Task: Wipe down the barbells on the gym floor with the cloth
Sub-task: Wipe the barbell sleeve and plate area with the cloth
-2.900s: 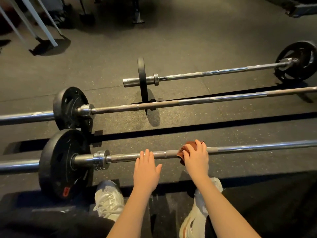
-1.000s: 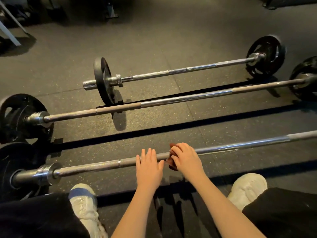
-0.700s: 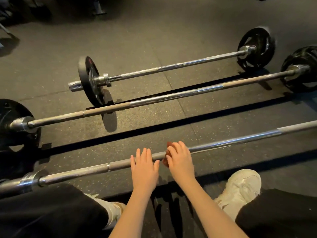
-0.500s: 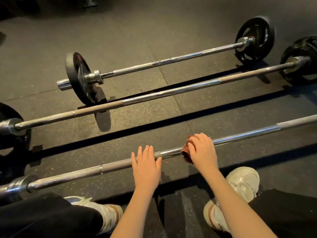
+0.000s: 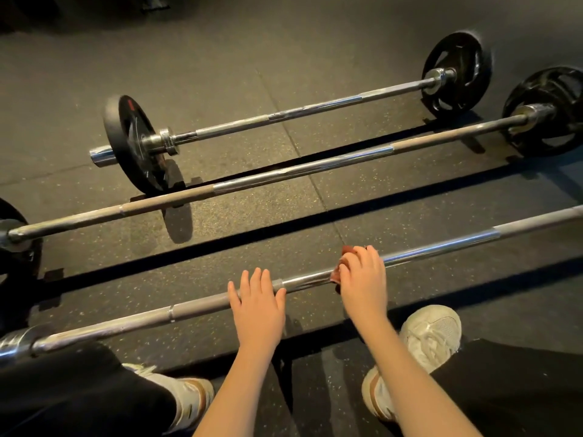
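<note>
Three barbells on the dark rubber gym floor [image 5: 220, 74], roughly parallel: nearest barbell [image 5: 441, 247] just ahead of two white sneakers [image 5: 432, 335], middle barbell [image 5: 299, 171] beyond it, far barbell [image 5: 315, 107] furthest out. Four black plates [image 5: 457, 70] in view: two on the far barbell, one at the right end of the middle barbell, one partly cut off at its left end. One reddish-brown cloth [image 5: 337, 274], bunched round the nearest barbell's shaft. Right grip [image 5: 362, 285] clamped on that cloth, curled over the bar. Left grip [image 5: 258, 307] spread flat, palm down, resting on the same shaft a little left of the cloth, apart from it, holding nothing. Black trouser legs at both lower corners.
</note>
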